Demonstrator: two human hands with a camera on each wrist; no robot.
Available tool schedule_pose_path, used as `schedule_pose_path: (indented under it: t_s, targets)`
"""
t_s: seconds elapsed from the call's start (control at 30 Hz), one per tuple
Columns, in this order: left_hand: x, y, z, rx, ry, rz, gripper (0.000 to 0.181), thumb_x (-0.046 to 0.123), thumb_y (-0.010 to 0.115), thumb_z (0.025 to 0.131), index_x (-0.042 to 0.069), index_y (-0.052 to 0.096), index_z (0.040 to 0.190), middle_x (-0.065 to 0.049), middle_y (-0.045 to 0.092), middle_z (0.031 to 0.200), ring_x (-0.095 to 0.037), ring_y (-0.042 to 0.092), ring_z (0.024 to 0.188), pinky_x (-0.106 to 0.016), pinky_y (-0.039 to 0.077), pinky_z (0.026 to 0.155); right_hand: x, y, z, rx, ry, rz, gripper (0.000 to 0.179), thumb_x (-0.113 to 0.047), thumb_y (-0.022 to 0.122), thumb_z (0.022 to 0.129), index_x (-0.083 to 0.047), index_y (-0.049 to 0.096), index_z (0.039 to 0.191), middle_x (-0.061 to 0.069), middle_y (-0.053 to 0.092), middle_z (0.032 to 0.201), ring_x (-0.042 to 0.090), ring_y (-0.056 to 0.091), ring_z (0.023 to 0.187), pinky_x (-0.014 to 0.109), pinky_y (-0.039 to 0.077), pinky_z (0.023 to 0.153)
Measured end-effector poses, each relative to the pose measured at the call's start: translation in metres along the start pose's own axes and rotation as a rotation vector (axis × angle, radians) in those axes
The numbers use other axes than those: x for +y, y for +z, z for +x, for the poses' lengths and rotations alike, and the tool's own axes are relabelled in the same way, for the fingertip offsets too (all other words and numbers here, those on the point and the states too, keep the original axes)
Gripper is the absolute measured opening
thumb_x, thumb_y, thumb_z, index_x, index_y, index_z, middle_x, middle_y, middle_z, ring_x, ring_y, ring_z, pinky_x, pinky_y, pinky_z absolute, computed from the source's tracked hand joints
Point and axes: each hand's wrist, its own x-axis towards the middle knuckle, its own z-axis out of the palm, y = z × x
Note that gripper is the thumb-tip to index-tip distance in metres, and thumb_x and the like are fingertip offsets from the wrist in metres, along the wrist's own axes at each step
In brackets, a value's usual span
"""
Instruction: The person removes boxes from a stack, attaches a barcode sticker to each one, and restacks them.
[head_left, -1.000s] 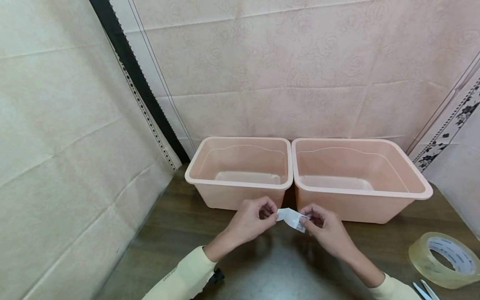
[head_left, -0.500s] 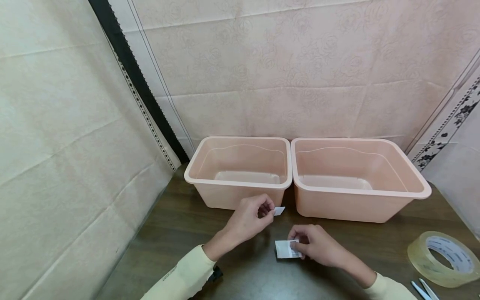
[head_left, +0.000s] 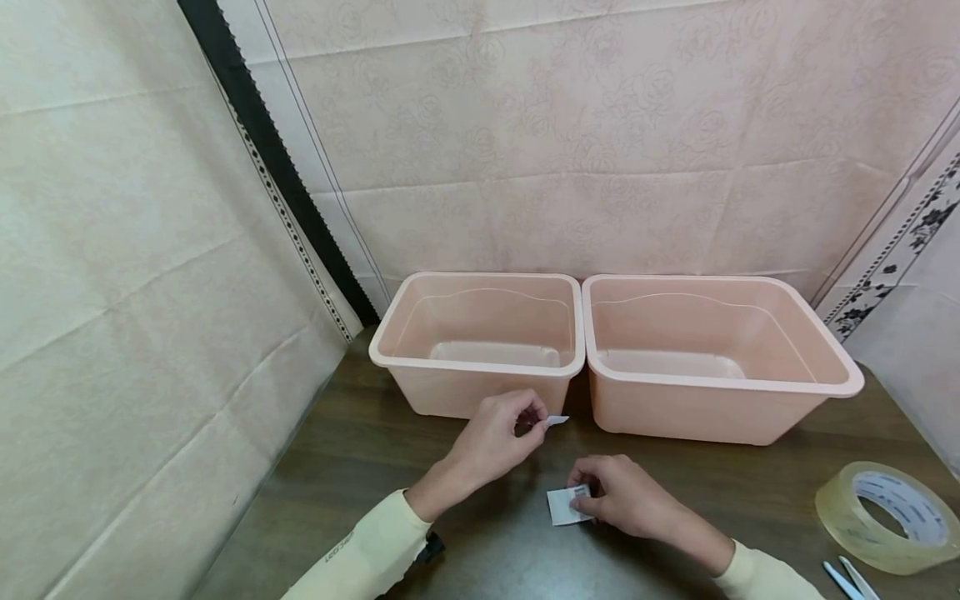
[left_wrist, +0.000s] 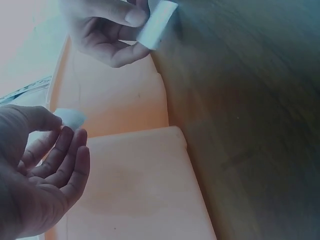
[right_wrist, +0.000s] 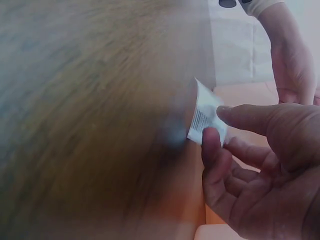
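My left hand (head_left: 498,435) pinches a small torn-looking white scrap (head_left: 557,420) between thumb and fingertips, in front of the left bin. In the left wrist view that white scrap (left_wrist: 73,118) sticks out past the thumb. Closer to the table's front, my right hand (head_left: 628,498) grips a small white square packet (head_left: 562,507) by one side. A printed barcode shows on the packet (right_wrist: 204,111) in the right wrist view, with thumb and fingers on its near edge. The two pieces are apart.
Two pale pink plastic bins, a left one (head_left: 472,390) and a right one (head_left: 678,414), stand side by side at the back against the cloth-covered wall. A roll of clear tape (head_left: 862,531) lies at the right, with pale blue tweezer-like tips (head_left: 843,581) below it.
The white packet, earlier held between both hands, has come apart into two pieces. My right hand has moved down toward me with the larger piece; the left has stayed in place.
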Motion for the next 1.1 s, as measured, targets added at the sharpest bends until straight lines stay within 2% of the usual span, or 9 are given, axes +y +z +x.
schedule_pose_path:
  t_s: [0.13,0.27,0.37,0.5,0.67,0.8,0.93,1.03,1.1]
  targets:
    - [-0.001,0.001,-0.002,0.025,0.047,0.129,0.006,0.015,0.075,0.096,0.018,0.07,0.098,0.007,0.071,0.093,-0.009,0.071,0.089,-0.019,0.06,0.081,-0.001,-0.001,0.001,0.095,-0.033,-0.076,0.013,-0.025,0.084,0.09,-0.023,0.074,0.097,-0.012,0.07,0.091,0.001,0.061,0.08,0.022,0.049,0.069]
    - [-0.002,0.003,-0.004,0.04,0.081,0.202,0.005,0.016,0.075,0.096,0.017,0.071,0.099,0.005,0.071,0.094,-0.008,0.071,0.091,-0.021,0.06,0.081,-0.004,-0.003,0.004,0.195,-0.026,-0.018,0.007,-0.026,0.079,0.096,-0.021,0.074,0.098,-0.013,0.072,0.09,0.001,0.063,0.079,0.022,0.051,0.07]
    - [-0.003,0.004,-0.005,0.043,0.1,0.232,0.006,0.017,0.075,0.097,0.017,0.07,0.1,0.005,0.071,0.094,-0.008,0.071,0.091,-0.02,0.06,0.082,-0.008,-0.006,0.008,0.25,0.049,0.145,0.009,-0.027,0.074,0.1,-0.019,0.074,0.099,-0.003,0.075,0.087,0.009,0.068,0.075,0.025,0.056,0.066]
    - [-0.005,0.006,-0.005,0.058,0.131,0.267,0.008,0.018,0.076,0.097,0.019,0.069,0.102,0.006,0.071,0.095,-0.009,0.071,0.09,-0.018,0.06,0.083,-0.015,-0.012,0.016,0.285,0.201,0.443,0.023,-0.03,0.068,0.104,-0.008,0.073,0.104,0.014,0.075,0.091,0.023,0.071,0.072,0.033,0.059,0.06]
    - [-0.006,0.007,-0.005,0.088,0.213,0.347,0.008,0.018,0.077,0.097,0.019,0.071,0.103,0.007,0.071,0.095,-0.007,0.066,0.086,-0.019,0.058,0.081,-0.022,-0.016,0.025,0.296,0.341,0.707,0.043,-0.041,0.067,0.104,0.002,0.07,0.106,0.013,0.073,0.092,0.02,0.068,0.072,0.031,0.059,0.061]
    - [-0.006,0.007,-0.005,0.106,0.292,0.432,0.006,0.02,0.074,0.098,0.019,0.071,0.103,0.008,0.07,0.096,-0.007,0.064,0.088,-0.022,0.056,0.085,-0.024,-0.015,0.029,0.281,0.37,0.829,0.043,-0.041,0.069,0.102,0.001,0.07,0.106,0.008,0.071,0.088,0.018,0.066,0.07,0.027,0.057,0.06]
    - [-0.007,0.008,-0.005,0.107,0.328,0.476,0.006,0.021,0.074,0.099,0.019,0.072,0.105,0.008,0.07,0.097,-0.007,0.064,0.089,-0.024,0.056,0.089,-0.025,-0.014,0.031,0.279,0.361,0.897,0.034,-0.032,0.071,0.102,0.001,0.068,0.106,0.005,0.069,0.087,0.016,0.065,0.07,0.026,0.056,0.061]
    - [-0.008,0.007,-0.006,0.094,0.323,0.462,0.008,0.022,0.075,0.099,0.02,0.073,0.106,0.009,0.07,0.099,-0.007,0.065,0.091,-0.023,0.056,0.09,-0.026,-0.014,0.032,0.29,0.347,0.918,0.028,-0.026,0.071,0.102,0.001,0.067,0.105,0.004,0.069,0.086,0.015,0.066,0.072,0.026,0.057,0.063]
    - [-0.009,0.007,-0.007,0.076,0.3,0.402,0.01,0.021,0.077,0.098,0.019,0.073,0.107,0.008,0.071,0.101,-0.007,0.066,0.093,-0.022,0.057,0.09,-0.026,-0.014,0.032,0.293,0.332,0.918,0.025,-0.023,0.07,0.102,0.001,0.067,0.105,0.003,0.069,0.086,0.015,0.066,0.072,0.026,0.057,0.063]
